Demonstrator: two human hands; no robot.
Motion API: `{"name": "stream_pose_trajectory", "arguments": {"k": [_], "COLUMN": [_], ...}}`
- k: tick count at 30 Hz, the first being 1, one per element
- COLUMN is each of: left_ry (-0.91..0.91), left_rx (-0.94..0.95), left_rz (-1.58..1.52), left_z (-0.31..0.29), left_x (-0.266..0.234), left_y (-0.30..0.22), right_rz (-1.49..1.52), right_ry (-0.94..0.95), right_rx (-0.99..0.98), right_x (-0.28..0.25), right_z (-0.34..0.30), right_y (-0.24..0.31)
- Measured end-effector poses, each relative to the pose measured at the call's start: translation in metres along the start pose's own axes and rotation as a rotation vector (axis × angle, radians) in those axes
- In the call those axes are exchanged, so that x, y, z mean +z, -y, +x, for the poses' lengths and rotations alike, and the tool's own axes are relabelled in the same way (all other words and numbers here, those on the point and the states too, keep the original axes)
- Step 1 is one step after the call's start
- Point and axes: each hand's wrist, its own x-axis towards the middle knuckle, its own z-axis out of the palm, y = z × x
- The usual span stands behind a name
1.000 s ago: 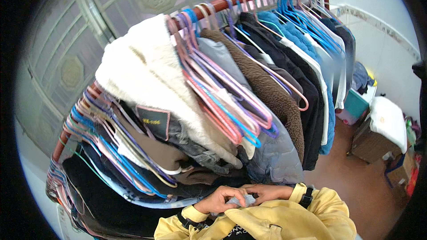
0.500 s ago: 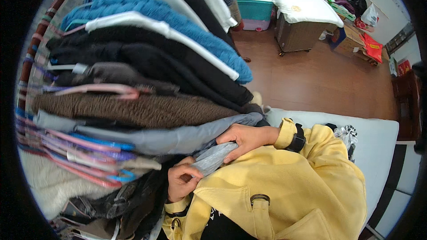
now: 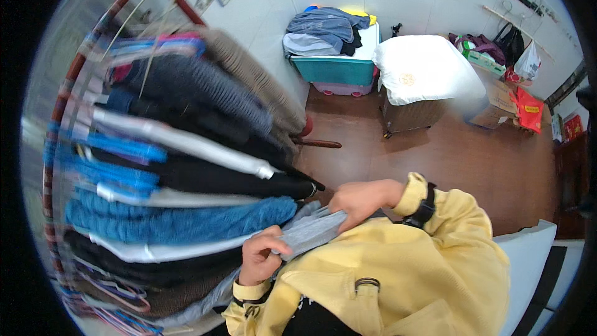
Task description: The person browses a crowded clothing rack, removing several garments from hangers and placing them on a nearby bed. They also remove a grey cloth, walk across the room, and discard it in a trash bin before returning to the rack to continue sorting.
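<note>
A light grey piece of cloth (image 3: pixel 312 234), seemingly a garment, stretches between my two hands in front of my yellow jacket. My left hand (image 3: pixel 260 254) is closed on its near left end, thumb and fingers pinched together. At the far right end, my right hand (image 3: pixel 360 202) grips the cloth with the fingers curled round it. Just left of my hands, the blue fluffy garment (image 3: pixel 180 218) hangs on the clothes rack (image 3: pixel 55 143). How much of the grey cloth lies below my hands is hidden.
Several dark garments and white, blue and pink hangers fill the rack. Beyond stand a teal storage bin (image 3: pixel 333 70) with clothes on top and a wheeled brown cabinet (image 3: pixel 410 115) under a white cover. Cardboard boxes (image 3: pixel 497 102) are at the far right; a bed (image 3: pixel 528 255) is at right.
My view has swung up toward the far wall and the rack's far end. Both hands keep hold of the grey cloth, now alongside the blue fluffy garment rather than the grey-blue one.
</note>
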Motion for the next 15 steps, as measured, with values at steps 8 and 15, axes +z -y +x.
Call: {"name": "stream_pose_trajectory", "arguments": {"k": [8, 15], "left_ry": [0.199, 0.466], "left_rx": [0.095, 0.072], "left_rz": [-0.001, -0.074], "left_z": [0.210, 0.354], "left_x": [0.071, 0.129], "left_y": [0.027, 0.080], "right_rz": [-0.044, -0.027], "right_ry": [-0.601, -0.866], "right_rx": [0.111, 0.759], "right_x": [-0.062, -0.081], "right_z": [-0.159, -0.271], "right_y": [-0.081, -0.067]}}
